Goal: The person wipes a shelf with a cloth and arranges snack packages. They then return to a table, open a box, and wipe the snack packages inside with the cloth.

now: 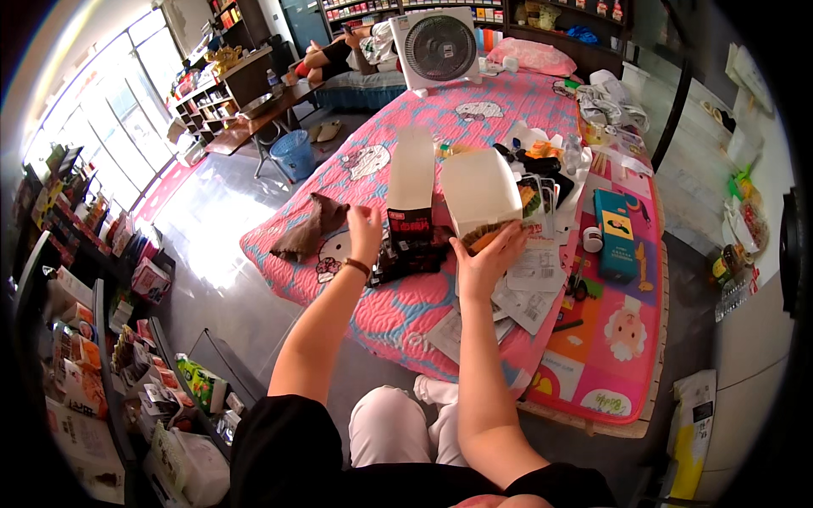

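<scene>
My right hand (494, 261) spans the near end of an open cardboard box (481, 187) with a white inside and a brown and orange printed face. Its thumb and fingers press on opposite sides of that end. To the left, my left hand (366, 232) has bent fingers at the edge of a crumpled brown cloth (309, 228); whether they pinch it is unclear. Between my hands stands a second open box (410, 184), with a black and red printed front. Dark glossy packets (413, 260) lie at its foot on the pink quilted bed cover (387, 311).
Silvery printed pouches (532, 273) lie right of the boxes. A teal box (614, 235), a white jar (592, 239) and scissors (577, 286) rest on a colourful mat (625, 362). Behind stands a box fan (438, 47); a person (362, 54) reclines beyond. Stocked shelves (159, 381) flank the left.
</scene>
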`<state>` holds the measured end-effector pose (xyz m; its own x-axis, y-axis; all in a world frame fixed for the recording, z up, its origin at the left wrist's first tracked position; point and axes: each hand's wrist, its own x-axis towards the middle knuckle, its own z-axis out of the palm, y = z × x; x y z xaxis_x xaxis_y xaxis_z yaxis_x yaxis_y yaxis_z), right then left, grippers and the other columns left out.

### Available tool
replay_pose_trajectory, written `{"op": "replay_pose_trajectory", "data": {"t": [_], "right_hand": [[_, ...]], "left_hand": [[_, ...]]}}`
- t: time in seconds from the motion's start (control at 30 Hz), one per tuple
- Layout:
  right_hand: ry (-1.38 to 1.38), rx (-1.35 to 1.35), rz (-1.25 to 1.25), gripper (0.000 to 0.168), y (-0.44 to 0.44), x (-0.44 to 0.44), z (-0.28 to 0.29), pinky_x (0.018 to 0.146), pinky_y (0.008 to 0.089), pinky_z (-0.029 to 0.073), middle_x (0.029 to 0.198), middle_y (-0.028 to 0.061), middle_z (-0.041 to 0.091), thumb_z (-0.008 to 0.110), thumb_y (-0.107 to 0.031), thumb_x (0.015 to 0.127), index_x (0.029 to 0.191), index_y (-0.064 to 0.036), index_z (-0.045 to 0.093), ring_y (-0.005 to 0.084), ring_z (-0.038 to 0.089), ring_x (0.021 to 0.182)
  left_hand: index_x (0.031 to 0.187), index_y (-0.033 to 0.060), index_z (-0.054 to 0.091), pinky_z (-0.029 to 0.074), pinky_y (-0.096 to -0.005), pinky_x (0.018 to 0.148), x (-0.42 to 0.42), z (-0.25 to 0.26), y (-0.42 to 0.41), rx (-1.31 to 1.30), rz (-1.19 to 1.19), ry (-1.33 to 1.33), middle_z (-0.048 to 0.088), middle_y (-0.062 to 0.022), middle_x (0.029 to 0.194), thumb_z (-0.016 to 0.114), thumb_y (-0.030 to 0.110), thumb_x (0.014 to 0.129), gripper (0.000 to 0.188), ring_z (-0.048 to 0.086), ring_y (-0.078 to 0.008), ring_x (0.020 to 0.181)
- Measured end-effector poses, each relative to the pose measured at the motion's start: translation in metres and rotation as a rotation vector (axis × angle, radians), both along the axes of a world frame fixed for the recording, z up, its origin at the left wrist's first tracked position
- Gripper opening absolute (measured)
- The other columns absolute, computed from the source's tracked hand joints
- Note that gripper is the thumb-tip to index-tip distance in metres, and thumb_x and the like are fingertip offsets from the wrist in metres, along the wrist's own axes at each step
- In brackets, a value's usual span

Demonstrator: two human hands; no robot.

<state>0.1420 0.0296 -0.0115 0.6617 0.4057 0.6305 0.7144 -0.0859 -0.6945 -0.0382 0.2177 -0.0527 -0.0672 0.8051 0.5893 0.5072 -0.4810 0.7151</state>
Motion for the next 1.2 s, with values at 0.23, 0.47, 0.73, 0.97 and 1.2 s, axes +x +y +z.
{"op": "replay_pose_trajectory", "data": {"t": [0.23,0.47,0.73,0.97,1.2], "right_hand": [[-0.144,0.051,-0.016,0.108,-0.007,-0.007,0.02,0.108,0.0589,0.025,0.151,0.0304,0.017,0.081,-0.025,0.073,0.151,-0.001,0.01,0.0487,0.022,0.138],[-0.184,-0.063,-0.038,0.09,-0.008,-0.01,0.01,0.106,0.0623,0.027,0.153,0.0249,0.019,0.071,-0.017,0.082,0.152,-0.007,0.015,0.0416,0.023,0.141],[-0.243,0.229,0.254,0.046,-0.02,-0.031,0.037,0.105,0.0446,0.038,0.14,0.0202,0.038,0.055,-0.006,0.089,0.132,0.002,0.04,0.0348,0.04,0.129],[1.531,0.195,0.847,0.045,-0.01,-0.084,0.02,0.096,0.0366,0.044,0.128,0.0109,0.05,0.063,-0.02,0.092,0.129,-0.001,0.046,0.0223,0.054,0.109],[1.487,0.385,1.172,0.038,-0.009,-0.072,0.018,0.089,0.0433,0.051,0.124,0.0174,0.059,0.048,-0.024,0.099,0.133,-0.007,0.043,0.0271,0.06,0.108]], "left_hand": [[0.105,0.0022,0.061,0.043,-0.0443,0.089,0.002,0.011,-0.075,0.037,-0.388,0.449,0.062,-0.0169,0.101,0.07,0.037,0.08,0.044,0.058,-0.0353,0.098],[0.088,0.0079,0.063,0.041,-0.0373,0.092,0.006,0.024,-0.086,0.142,-0.459,0.868,0.067,-0.0069,0.092,0.057,0.022,0.09,0.015,0.061,-0.0231,0.095],[0.094,0.004,0.061,0.049,-0.0404,0.085,-0.05,0.043,-0.1,0.259,-0.432,0.521,0.067,-0.0099,0.101,0.057,0.004,0.085,0.01,0.062,-0.0305,0.095],[0.09,0.0047,0.06,0.042,-0.0262,0.056,-0.044,0.071,-0.142,-0.491,-0.377,-0.418,0.055,0.0014,0.075,0.053,0.022,0.099,0.02,0.05,-0.0065,0.068],[0.112,0.0028,0.061,0.048,-0.0346,0.079,-0.087,0.025,-0.018,0.012,-0.093,0.046,0.065,-0.0116,0.102,0.063,0.027,0.09,0.033,0.061,-0.024,0.091]]}}
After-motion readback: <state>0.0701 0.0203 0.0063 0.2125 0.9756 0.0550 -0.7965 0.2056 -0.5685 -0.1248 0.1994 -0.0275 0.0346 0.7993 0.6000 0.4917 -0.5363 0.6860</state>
